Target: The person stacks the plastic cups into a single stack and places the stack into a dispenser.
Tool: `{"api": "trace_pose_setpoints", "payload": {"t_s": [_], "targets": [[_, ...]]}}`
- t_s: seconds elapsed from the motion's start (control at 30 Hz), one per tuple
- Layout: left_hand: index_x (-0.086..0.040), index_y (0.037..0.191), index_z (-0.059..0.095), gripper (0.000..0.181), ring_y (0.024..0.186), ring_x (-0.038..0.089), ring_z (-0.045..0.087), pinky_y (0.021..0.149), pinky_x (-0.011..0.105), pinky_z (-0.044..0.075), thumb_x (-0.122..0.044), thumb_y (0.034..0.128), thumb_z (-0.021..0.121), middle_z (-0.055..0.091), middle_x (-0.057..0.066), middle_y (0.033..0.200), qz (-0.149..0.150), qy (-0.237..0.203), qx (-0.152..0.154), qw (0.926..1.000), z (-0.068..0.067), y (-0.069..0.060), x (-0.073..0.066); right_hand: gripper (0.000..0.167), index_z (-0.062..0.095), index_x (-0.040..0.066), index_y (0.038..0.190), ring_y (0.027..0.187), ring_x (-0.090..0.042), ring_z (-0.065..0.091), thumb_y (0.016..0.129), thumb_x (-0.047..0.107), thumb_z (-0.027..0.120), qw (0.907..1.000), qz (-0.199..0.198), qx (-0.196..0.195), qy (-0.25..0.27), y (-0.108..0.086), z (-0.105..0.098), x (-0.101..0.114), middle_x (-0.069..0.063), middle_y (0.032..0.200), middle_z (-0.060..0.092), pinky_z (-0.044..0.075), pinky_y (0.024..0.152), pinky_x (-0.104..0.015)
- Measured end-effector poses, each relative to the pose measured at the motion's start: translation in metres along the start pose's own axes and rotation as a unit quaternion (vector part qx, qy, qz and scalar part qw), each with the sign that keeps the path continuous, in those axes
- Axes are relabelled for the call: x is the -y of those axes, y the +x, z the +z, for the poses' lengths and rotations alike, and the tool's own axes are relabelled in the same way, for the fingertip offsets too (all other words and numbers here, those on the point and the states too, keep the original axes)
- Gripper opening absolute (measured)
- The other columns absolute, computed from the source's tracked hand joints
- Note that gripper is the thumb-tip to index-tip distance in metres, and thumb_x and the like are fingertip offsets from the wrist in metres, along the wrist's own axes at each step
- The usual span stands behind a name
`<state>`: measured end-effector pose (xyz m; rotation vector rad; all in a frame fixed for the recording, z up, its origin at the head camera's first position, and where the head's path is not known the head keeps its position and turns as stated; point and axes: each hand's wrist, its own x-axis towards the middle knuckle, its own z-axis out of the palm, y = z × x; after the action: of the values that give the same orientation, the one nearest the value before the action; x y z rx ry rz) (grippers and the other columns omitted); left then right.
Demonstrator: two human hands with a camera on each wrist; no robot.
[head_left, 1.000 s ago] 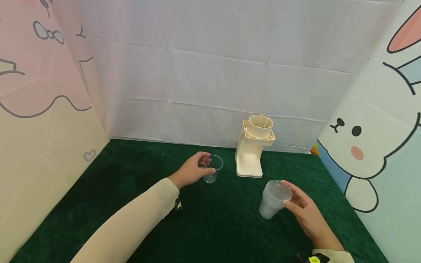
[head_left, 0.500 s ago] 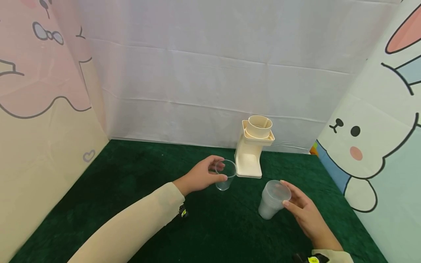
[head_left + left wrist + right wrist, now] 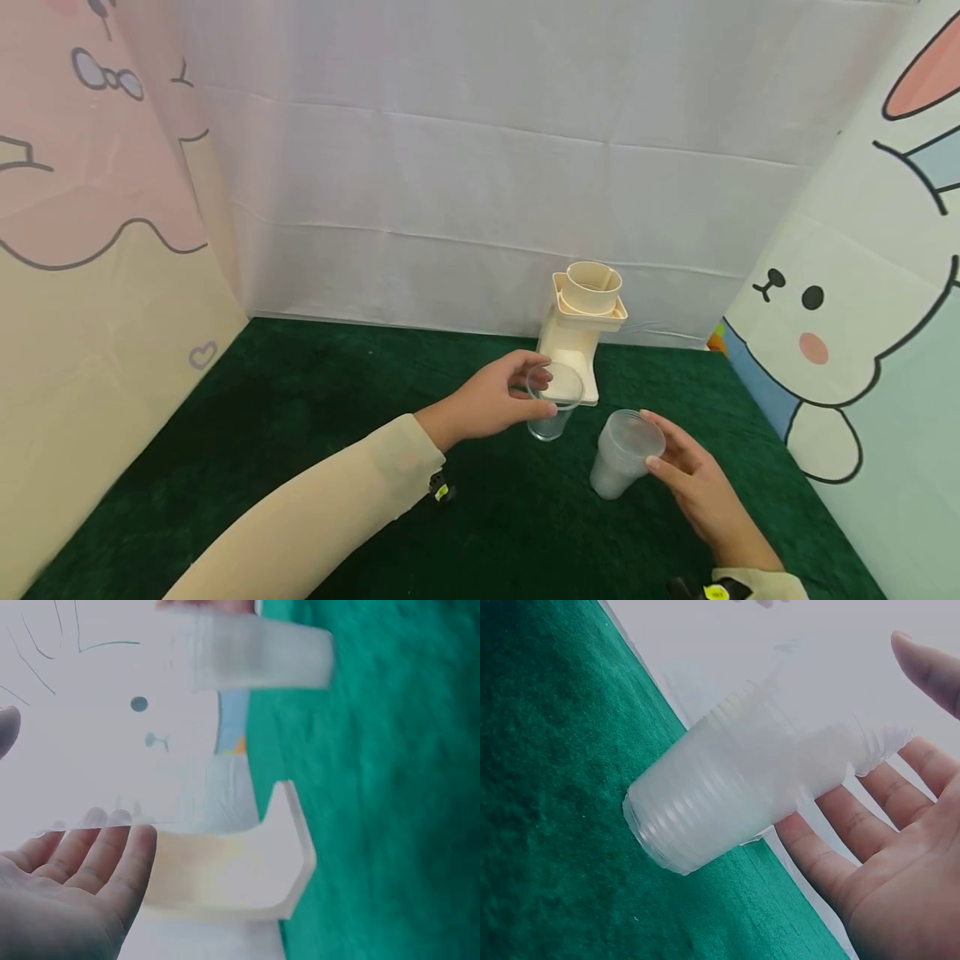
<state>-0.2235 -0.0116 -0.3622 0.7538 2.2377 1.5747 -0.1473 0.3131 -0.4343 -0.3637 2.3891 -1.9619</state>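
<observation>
A single clear plastic cup [image 3: 550, 427] is held upright near its rim by my left hand [image 3: 487, 404], thumb on the near side and fingers on the far side. The stack of clear plastic cups [image 3: 618, 462] stands nested in my right hand [image 3: 701, 496], which holds it by the upper part. In the right wrist view the stack [image 3: 705, 795] looks frosted and ridged, with fingers along one side. The single cup is left of the stack, a small gap apart. Through its transparent wall part of the cream stand [image 3: 566, 333] shows behind it.
The cream stand has a round open tube on top and a flat foot, near the back edge of the green cloth [image 3: 360, 367]. A white curtain [image 3: 420, 183] hangs behind, with cartoon-printed sheets on the left [image 3: 97, 350] and right [image 3: 885, 400].
My left hand has moved right with the single cup, from well left of the cream stand to in front of it and closer to the stack. The right hand and stack stay put.
</observation>
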Motion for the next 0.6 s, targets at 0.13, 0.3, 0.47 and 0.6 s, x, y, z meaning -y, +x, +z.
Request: {"api": "trace_pose_setpoints", "payload": {"t_s": [0.13, 0.3, 0.47, 0.6], "targets": [[-0.016, 0.151, 0.047, 0.065, 0.124, 0.01, 0.057, 0.102, 0.029, 0.049, -0.034, 0.0959, 0.075, 0.061, -0.003, 0.136, 0.018, -0.011, 0.009, 0.9997, 0.007, 0.002, -0.009, 0.054, 0.035, 0.006, 0.159, 0.126, -0.002, 0.053, 0.108, 0.008, 0.053, 1.0, 0.001, 0.001, 0.009, -0.001, 0.0, 0.001, 0.012, 0.147, 0.049, 0.048, 0.095, -0.017], [-0.016, 0.15, 0.048, 0.063, 0.121, 0.008, 0.058, 0.102, 0.027, 0.048, -0.032, 0.0954, 0.076, 0.062, -0.003, 0.134, 0.043, -0.026, 0.006, 0.9987, 0.016, 0.005, -0.017, 0.054, 0.035, 0.007, 0.159, 0.126, -0.001, 0.053, 0.108, 0.007, 0.053, 1.0, -0.002, 0.002, 0.009, -0.001, 0.0, 0.001, 0.014, 0.146, 0.05, 0.048, 0.095, -0.017], [-0.019, 0.149, 0.049, 0.063, 0.122, 0.012, 0.059, 0.101, 0.028, 0.05, -0.033, 0.0941, 0.077, 0.062, -0.006, 0.131, 0.051, -0.036, 0.001, 0.998, 0.024, 0.006, -0.023, 0.054, 0.036, 0.007, 0.159, 0.125, -0.003, 0.055, 0.108, 0.007, 0.052, 0.9999, -0.004, 0.006, 0.015, -0.001, 0.0, 0.001, 0.013, 0.145, 0.052, 0.048, 0.095, -0.018], [-0.017, 0.15, 0.047, 0.066, 0.124, 0.016, 0.059, 0.1, 0.028, 0.051, -0.032, 0.0938, 0.077, 0.061, -0.005, 0.133, 0.06, -0.04, 0.005, 0.9974, 0.03, 0.007, -0.03, 0.053, 0.035, 0.007, 0.159, 0.123, -0.006, 0.056, 0.108, 0.008, 0.052, 0.9999, 0.004, 0.004, 0.013, -0.001, 0.0, 0.002, 0.012, 0.145, 0.052, 0.049, 0.095, -0.02]]}}
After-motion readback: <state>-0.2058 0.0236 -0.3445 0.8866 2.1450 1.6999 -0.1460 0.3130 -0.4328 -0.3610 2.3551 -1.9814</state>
